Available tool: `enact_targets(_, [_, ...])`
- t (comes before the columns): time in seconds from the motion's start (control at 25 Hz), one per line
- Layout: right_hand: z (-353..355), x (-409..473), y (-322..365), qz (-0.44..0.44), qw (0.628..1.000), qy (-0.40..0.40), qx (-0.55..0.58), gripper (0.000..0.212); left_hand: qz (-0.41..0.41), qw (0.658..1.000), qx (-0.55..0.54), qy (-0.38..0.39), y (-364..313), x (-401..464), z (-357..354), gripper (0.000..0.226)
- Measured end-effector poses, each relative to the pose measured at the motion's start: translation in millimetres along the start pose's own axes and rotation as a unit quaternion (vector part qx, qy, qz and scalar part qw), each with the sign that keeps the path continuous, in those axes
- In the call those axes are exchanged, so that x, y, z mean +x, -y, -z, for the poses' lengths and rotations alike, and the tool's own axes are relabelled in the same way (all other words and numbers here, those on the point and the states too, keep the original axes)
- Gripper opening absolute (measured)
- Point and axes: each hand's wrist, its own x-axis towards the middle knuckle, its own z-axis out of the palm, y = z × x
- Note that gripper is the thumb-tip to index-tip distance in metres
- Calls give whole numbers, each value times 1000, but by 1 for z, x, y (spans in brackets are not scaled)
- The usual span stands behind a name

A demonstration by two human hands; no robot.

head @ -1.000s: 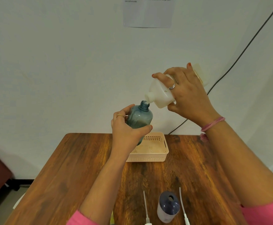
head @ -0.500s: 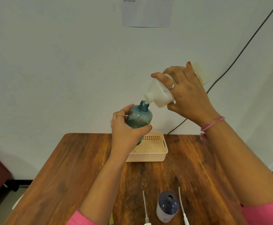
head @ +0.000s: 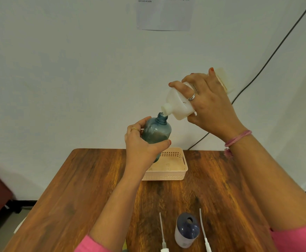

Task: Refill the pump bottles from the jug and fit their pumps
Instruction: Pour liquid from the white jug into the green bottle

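The blue bottle [head: 156, 132] is held in the air above the far part of the table [head: 86, 188], in front of the basket [head: 168, 171], its long axis leaning slightly so the open neck points up and to the right. It is partly filled. The left hand [head: 141, 144] is wrapped around its lower body, thumb in front. The jug [head: 180, 104] lies up and to the right of the neck, tipped steeply, its spout just at the bottle's rim; whether they touch cannot be told. The right hand [head: 210, 104] is clasped over the jug's body. Judgement: pouring depends on keeping spout over neck. A second bottle [head: 186, 230] stands open at the near edge between two pumps [head: 162, 231], well apart from both hands.
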Motion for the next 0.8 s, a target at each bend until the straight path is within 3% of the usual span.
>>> enact_targets(0.8, [1,-9,-10,23,999,-37,-29,85,13,1000,-7,1,-2,-8,-11,79])
